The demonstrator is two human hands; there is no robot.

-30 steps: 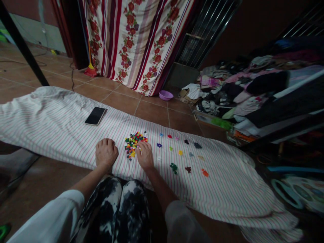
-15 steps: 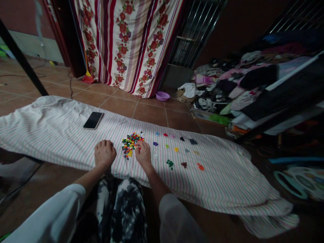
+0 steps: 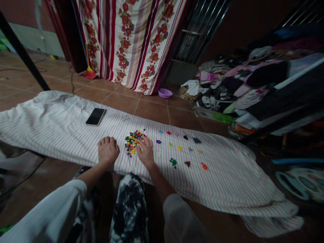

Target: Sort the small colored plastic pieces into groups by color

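Observation:
A pile of small multicoloured pieces [image 3: 131, 143] lies on the striped cloth [image 3: 222, 182] in front of me. At its right edge my right hand [image 3: 146, 152] has its fingers apart, the tips touching pieces; I make out nothing held. My left hand [image 3: 108, 150] rests on the cloth left of the pile, fingers curled under and closed, with the palm hidden. To the right, small groups sorted by colour lie in rows, among them green pieces [image 3: 173, 162], brown pieces [image 3: 187, 164], orange pieces [image 3: 204, 166], yellow pieces [image 3: 180, 147] and dark grey pieces [image 3: 196, 140].
A phone [image 3: 96, 116] lies on the cloth, beyond my left hand. Past the cloth's far edge are a purple basin [image 3: 165, 93], a floral curtain [image 3: 138, 44] and a red broom [image 3: 89, 73]. Heaped clothes [image 3: 243, 72] fill the right side. A black pole [image 3: 24, 50] slants at left.
My right hand's fingers have spread from a closer pinch over the pile. My left hand stays on the cloth. The whole view has shifted slightly, and my legs have moved apart.

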